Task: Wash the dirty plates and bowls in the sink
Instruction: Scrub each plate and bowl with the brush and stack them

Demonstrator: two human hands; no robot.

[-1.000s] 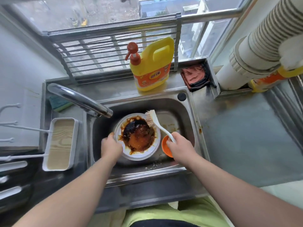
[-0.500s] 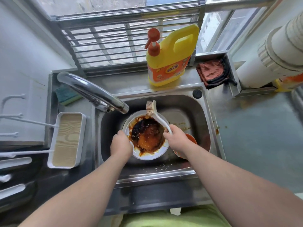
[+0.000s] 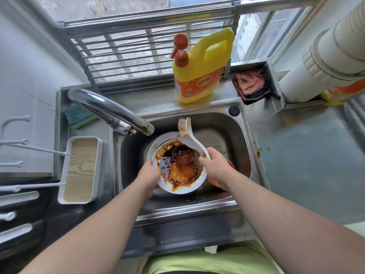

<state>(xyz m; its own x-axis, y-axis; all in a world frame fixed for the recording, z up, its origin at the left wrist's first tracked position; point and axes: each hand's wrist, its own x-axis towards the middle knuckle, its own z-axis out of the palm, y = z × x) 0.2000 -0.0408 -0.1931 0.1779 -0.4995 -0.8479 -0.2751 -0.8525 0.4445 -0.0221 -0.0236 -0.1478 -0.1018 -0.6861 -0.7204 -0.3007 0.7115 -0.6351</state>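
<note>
Here, sauce-smeared bowl (image 3: pixel 180 187) in sink (image 3: pixel 240 139).

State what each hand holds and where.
Left hand grips the dirty white plate by its left rim; right hand grips the dish brush at its handle's end.

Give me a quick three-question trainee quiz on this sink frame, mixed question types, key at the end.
1. True or false: the brush bristles are pressed into the sauce on the plate.
2. Which hand holds the brush handle? A) left B) right C) neither
3. Fill in: the yellow soap bottle stands on the ledge behind the ____.

Key
1. False: the bristles are raised above the plate's far edge.
2. B: the right hand grips the handle; the left hand holds the plate's rim.
3. sink
</note>
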